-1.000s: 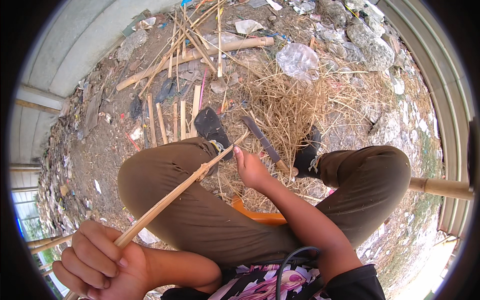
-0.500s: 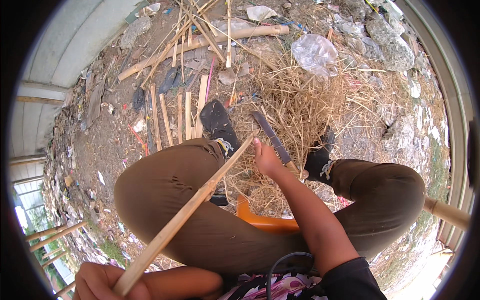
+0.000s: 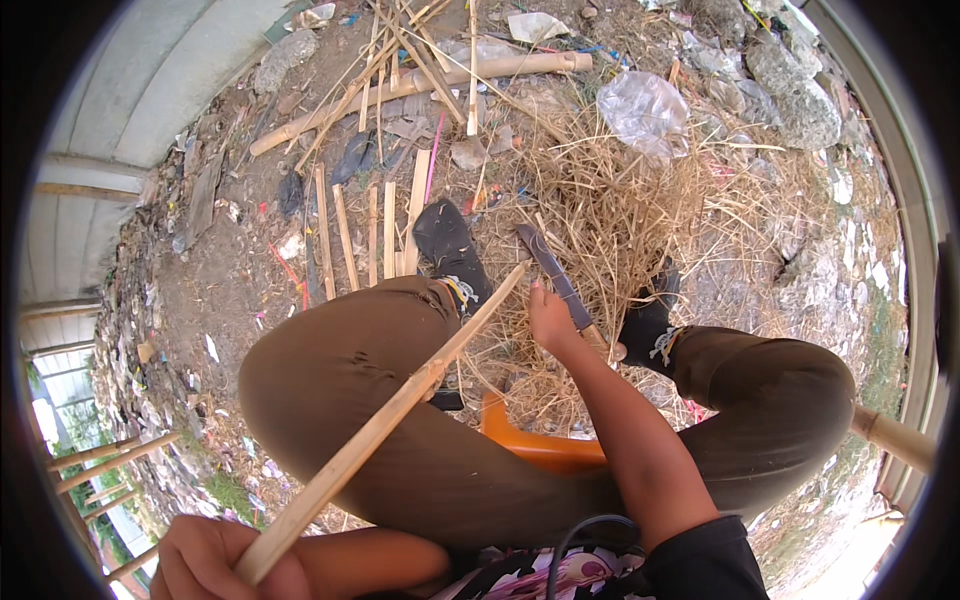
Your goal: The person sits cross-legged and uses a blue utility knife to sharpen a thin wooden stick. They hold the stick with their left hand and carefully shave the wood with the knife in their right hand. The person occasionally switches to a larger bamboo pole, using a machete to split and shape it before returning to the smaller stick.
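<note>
A long split bamboo strip [image 3: 385, 418] lies slantwise over my left thigh, its far end between my feet. My left hand [image 3: 222, 562] is closed round its near end at lower left. My right hand [image 3: 555, 318] is beside the far end, thumb stretched along it. Its other fingers are curled under, so what they hold is hidden. Just beyond that hand, a broad-bladed knife [image 3: 556, 270] with a wooden handle [image 3: 603, 342] lies over dry shavings [image 3: 600, 215]; whether the hand touches it is unclear.
Several cut bamboo strips [image 3: 389, 230] lie beside my left shoe [image 3: 444, 240]. Farther off are a bamboo pole [image 3: 530, 65], crossed thin sticks and a crumpled clear plastic bag [image 3: 643, 112]. An orange plastic seat [image 3: 545, 450] shows beneath me. Litter covers the ground.
The whole view has shifted slightly, so things appear a little farther right. My right thumb has drawn slightly away from the strip's far end. My left hand keeps its hold.
</note>
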Motion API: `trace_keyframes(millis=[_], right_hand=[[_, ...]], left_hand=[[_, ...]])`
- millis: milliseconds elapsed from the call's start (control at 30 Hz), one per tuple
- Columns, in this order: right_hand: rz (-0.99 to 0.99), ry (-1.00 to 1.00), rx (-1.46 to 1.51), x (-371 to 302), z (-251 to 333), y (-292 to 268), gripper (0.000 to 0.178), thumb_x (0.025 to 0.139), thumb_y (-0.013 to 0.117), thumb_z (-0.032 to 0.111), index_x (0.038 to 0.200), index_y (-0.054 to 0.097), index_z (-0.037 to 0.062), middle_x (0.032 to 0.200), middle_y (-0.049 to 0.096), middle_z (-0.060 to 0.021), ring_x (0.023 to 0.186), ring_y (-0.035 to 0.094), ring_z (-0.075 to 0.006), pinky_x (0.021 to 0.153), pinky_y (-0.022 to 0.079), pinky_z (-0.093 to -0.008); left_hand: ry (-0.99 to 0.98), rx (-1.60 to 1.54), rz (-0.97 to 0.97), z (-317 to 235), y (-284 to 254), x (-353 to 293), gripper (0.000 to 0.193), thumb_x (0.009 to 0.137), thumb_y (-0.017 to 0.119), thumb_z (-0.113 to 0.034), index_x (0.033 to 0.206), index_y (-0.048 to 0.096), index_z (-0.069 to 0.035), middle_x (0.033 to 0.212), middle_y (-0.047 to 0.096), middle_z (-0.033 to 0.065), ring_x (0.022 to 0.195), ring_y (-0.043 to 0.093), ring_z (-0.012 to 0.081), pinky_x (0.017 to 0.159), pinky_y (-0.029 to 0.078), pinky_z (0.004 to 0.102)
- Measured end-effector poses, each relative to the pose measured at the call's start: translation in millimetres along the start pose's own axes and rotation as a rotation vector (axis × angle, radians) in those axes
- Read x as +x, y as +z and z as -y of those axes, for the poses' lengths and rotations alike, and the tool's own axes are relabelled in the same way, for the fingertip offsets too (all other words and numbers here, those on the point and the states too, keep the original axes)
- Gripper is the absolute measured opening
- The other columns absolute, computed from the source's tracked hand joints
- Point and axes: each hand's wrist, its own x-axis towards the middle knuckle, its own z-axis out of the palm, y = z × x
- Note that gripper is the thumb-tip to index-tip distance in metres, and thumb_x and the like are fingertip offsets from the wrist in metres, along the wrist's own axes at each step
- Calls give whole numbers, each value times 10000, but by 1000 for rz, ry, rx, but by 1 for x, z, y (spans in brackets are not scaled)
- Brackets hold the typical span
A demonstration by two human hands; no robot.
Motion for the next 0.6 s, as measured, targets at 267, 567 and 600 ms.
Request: trace_keyframes(millis=[267, 567, 600], right_hand=[[159, -370, -85, -97, 92, -39, 593, 1037, 297, 420, 831, 546, -77, 712, 559, -278, 679, 540, -399, 729, 428, -477], [234, -531, -26, -202, 141, -51, 509, 1049, 294, 382, 900, 534, -42, 702, 582, -287, 703, 573, -494, 675, 439, -543], [233, -532, -32, -200, 136, -48, 511, 1050, 292, 381, 900, 535, -42, 701, 580, -288, 699, 571, -493, 673, 438, -544]], left_hand=[[-10, 131, -228, -19, -18, -3, 485, 934, 533, -516, 653, 374, -154, 496, 367, -44, 373, 340, 49, 375, 299, 176], [-60, 48, -179, -25, -25, -10, 471, 908, 566, -504, 671, 367, -149, 509, 365, -40, 383, 323, 64, 418, 284, 199], [-69, 35, -173, -26, -27, -10, 457, 899, 576, -487, 670, 367, -151, 506, 364, -40, 382, 322, 65, 418, 283, 199]])
